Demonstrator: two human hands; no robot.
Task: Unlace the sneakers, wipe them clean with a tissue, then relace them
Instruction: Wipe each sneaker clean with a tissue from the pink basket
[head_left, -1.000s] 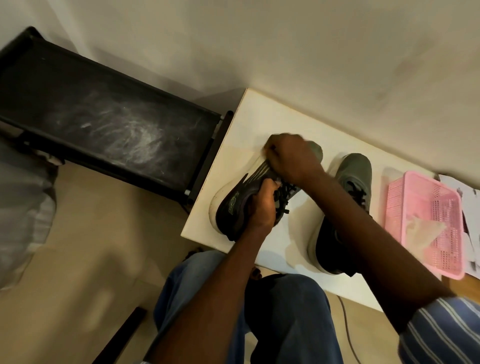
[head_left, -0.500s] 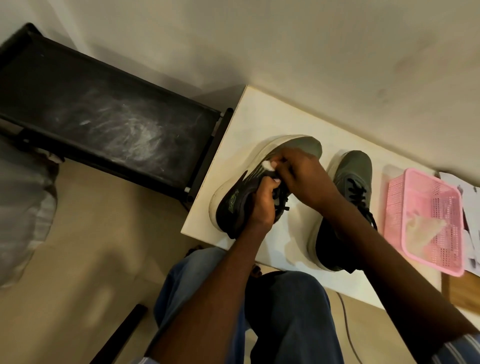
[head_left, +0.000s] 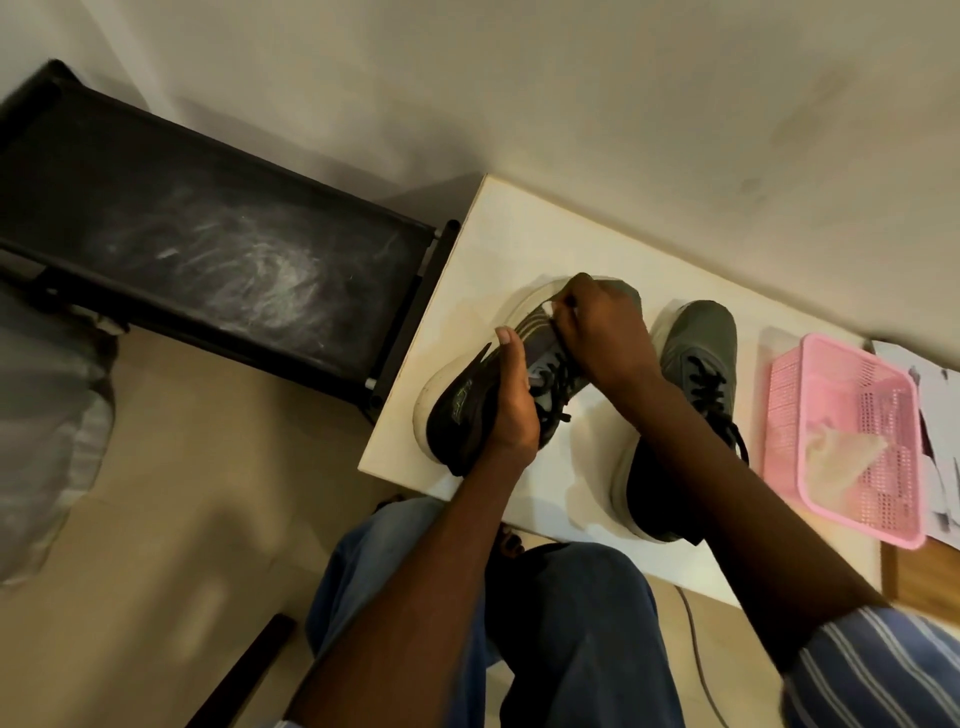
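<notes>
A grey sneaker with black laces and a white sole lies tipped on its side on the white table. My left hand grips it around the heel and collar. My right hand is over the forefoot and pinches a small white tissue against the shoe's side. The second grey sneaker stands upright just to the right, partly hidden under my right forearm, its black laces still threaded.
A pink mesh basket holding a tissue sits at the table's right, with papers beyond it. A black dusty rack stands left of the table. The wall runs close behind. My knees in blue jeans are below the table edge.
My right hand with the tissue has slid back toward the toe along the shoe's side. My left hand has shifted its hold slightly higher on the sneaker.
</notes>
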